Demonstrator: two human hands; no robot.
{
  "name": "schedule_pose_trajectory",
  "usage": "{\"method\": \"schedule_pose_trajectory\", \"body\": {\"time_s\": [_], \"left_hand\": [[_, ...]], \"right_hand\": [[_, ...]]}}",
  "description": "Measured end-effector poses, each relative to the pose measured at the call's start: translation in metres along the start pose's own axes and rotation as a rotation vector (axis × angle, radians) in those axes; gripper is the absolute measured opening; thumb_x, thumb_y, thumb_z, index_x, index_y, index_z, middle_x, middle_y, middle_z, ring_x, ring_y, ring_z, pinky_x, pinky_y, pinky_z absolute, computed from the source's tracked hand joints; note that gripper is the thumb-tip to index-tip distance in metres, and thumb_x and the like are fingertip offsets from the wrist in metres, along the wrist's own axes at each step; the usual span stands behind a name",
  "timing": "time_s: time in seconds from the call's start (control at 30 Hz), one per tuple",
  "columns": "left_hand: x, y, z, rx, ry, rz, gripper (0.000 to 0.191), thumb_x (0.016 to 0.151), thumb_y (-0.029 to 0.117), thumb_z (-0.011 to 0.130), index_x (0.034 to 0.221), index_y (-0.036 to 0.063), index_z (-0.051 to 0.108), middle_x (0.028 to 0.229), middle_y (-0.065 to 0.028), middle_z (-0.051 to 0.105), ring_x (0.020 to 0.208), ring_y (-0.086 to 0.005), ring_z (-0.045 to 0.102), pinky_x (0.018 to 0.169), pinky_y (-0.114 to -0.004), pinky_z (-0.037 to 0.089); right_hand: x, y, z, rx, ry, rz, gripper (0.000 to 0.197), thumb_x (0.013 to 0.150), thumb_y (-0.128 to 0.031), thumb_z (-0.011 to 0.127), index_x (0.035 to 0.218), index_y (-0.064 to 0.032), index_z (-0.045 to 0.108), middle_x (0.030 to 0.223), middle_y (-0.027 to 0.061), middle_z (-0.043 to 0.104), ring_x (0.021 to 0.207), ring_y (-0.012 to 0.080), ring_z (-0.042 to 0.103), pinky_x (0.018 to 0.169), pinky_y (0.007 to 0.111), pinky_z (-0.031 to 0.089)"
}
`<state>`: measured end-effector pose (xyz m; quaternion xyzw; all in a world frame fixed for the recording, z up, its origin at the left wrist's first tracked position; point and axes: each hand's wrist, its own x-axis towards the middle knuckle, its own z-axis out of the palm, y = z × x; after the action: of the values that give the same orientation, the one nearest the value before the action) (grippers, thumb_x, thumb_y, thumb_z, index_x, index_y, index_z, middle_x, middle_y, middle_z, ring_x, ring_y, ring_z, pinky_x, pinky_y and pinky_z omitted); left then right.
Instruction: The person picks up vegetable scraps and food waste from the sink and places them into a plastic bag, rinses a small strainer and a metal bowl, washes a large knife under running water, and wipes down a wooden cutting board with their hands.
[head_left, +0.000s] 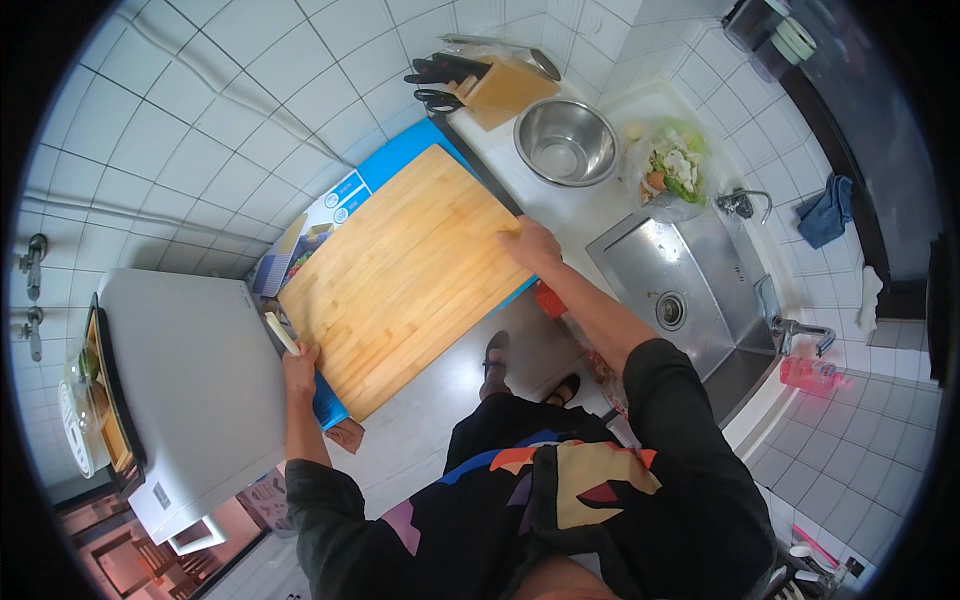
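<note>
A large rectangular wooden cutting board (412, 277) lies tilted across the view in front of me, above a blue printed cardboard box (401, 154). My right hand (534, 244) grips its right corner, thumb on top and fingers out of sight beneath. At the board's lower left edge is my left hand (300, 367), thumb against the wood, most fingers hidden. A pale, cream-coloured stick-like piece (282, 334) rises from beside that hand; whether the fingers hold it too is unclear.
Right of the board, the counter bears a steel bowl (566, 142), a knife block (502, 94) and a bag of food scraps (671, 172). A steel sink (667, 262) adjoins. A white appliance (195, 367) stands left. Pink bottle (810, 373) by the tap (802, 335).
</note>
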<state>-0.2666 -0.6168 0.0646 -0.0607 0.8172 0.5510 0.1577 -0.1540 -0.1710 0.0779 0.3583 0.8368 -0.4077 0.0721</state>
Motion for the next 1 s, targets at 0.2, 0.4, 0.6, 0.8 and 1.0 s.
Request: {"method": "schedule_pose_trajectory", "body": {"time_s": [0.2, 0.4, 0.6, 0.8, 1.0], "left_hand": [[0.027, 0.01, 0.016, -0.003, 0.016, -0.011, 0.032, 0.07, 0.003, 0.06, 0.059, 0.0158, 0.033, 0.058, 0.0066, 0.031, 0.052, -0.0054, 0.028, 0.047, -0.023, 0.023], [0.029, 0.016, 0.023, 0.016, 0.066, 0.023, 0.031, 0.071, 0.005, 0.061, 0.06, 0.0159, 0.034, 0.056, 0.0065, 0.032, 0.049, -0.0054, 0.029, 0.044, -0.023, 0.023], [0.035, 0.022, 0.03, 0.041, 0.15, -0.016, 0.028, 0.072, 0.004, 0.061, 0.063, 0.0147, 0.037, 0.055, 0.0056, 0.035, 0.047, -0.0048, 0.032, 0.042, -0.022, 0.025], [0.047, 0.0, 0.026, -0.031, 0.222, 0.001, 0.025, 0.071, 0.002, 0.061, 0.064, 0.0124, 0.039, 0.054, 0.0053, 0.036, 0.044, -0.0061, 0.031, 0.04, -0.024, 0.025], [0.055, -0.017, 0.02, 0.296, 0.214, 0.022, 0.02, 0.072, 0.006, 0.061, 0.063, 0.0044, 0.043, 0.055, -0.0017, 0.045, 0.047, -0.0121, 0.038, 0.044, -0.029, 0.033]], "right_hand": [[0.029, 0.013, 0.011, -0.067, 0.187, -0.124, 0.048, 0.074, -0.038, 0.057, 0.108, -0.0051, 0.053, 0.106, 0.0185, 0.053, 0.103, 0.0322, 0.049, 0.084, 0.038, 0.041], [0.034, 0.021, 0.015, -0.153, 0.172, -0.171, 0.045, 0.073, -0.035, 0.059, 0.106, -0.0048, 0.055, 0.104, 0.0186, 0.047, 0.099, 0.0354, 0.044, 0.086, 0.041, 0.039], [0.021, 0.012, 0.018, -0.15, 0.165, -0.213, 0.041, 0.073, -0.028, 0.058, 0.105, -0.0036, 0.054, 0.096, 0.0195, 0.05, 0.095, 0.0359, 0.045, 0.084, 0.042, 0.039], [0.013, 0.019, 0.03, -0.193, 0.228, -0.323, 0.038, 0.072, -0.021, 0.059, 0.102, 0.0014, 0.053, 0.093, 0.0199, 0.051, 0.09, 0.0352, 0.046, 0.082, 0.042, 0.037], [0.004, 0.018, 0.032, -0.142, 0.219, -0.333, 0.038, 0.072, -0.021, 0.058, 0.102, 0.0024, 0.053, 0.089, 0.0169, 0.053, 0.091, 0.0323, 0.047, 0.082, 0.041, 0.037]]}}
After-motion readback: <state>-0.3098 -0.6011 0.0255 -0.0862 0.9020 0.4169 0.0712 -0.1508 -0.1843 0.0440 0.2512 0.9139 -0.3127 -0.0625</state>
